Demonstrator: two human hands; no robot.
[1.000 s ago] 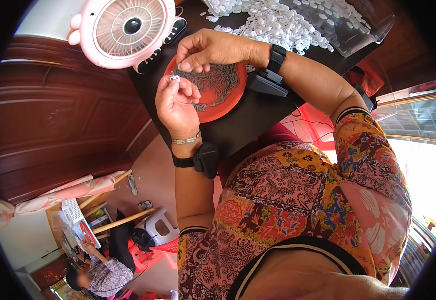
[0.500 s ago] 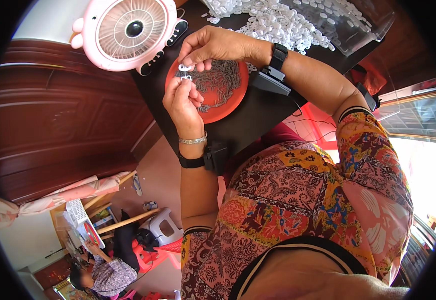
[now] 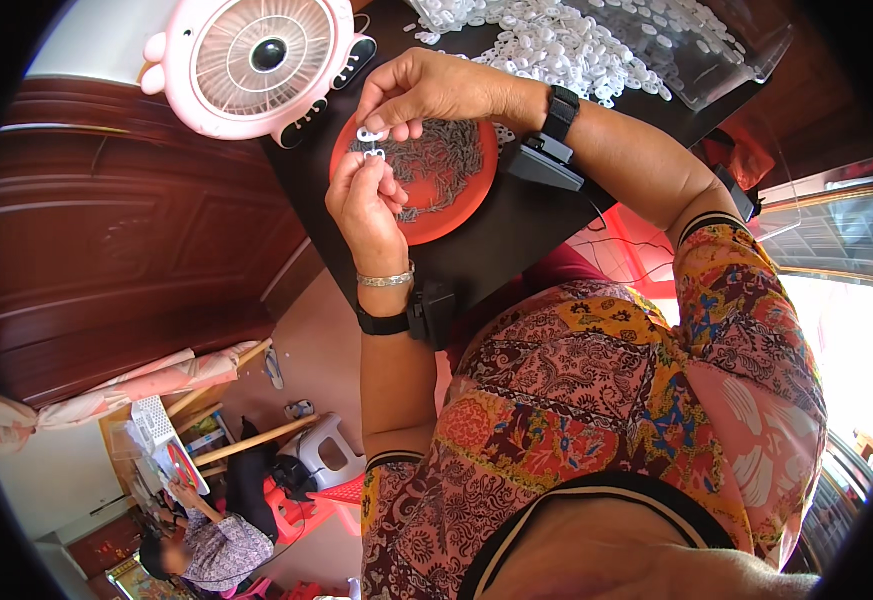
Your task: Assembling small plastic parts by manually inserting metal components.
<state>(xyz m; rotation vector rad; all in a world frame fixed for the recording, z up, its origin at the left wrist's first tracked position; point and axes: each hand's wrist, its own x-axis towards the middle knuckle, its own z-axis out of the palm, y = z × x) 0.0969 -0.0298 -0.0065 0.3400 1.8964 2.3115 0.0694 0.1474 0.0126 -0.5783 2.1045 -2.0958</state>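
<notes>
Above a round orange-red dish point(image 3: 434, 228), I hold two small white plastic pieces with holes in them. My left hand point(image 3: 364, 200) pinches the lower piece point(image 3: 374, 155) between thumb and fingertips. The upper white piece point(image 3: 367, 134) is in the fingertips of my right hand point(image 3: 426, 95), which reaches in from the right. A short thin dark pin seems to span the narrow gap between the two pieces. Many small grey, screw-like parts point(image 3: 451, 160) lie spread in the dish below my hands.
A pink fan point(image 3: 269, 55) stands at the dish's upper left. Beyond my right hand lie a heap of white plastic pieces point(image 3: 566, 55) and a clear container point(image 3: 721, 75) on the dark table point(image 3: 496, 235). Another person point(image 3: 221, 545) sits at the lower left.
The lower white piece in my left hand has risen very slightly toward the upper one. Otherwise both hands keep their place and their pinch.
</notes>
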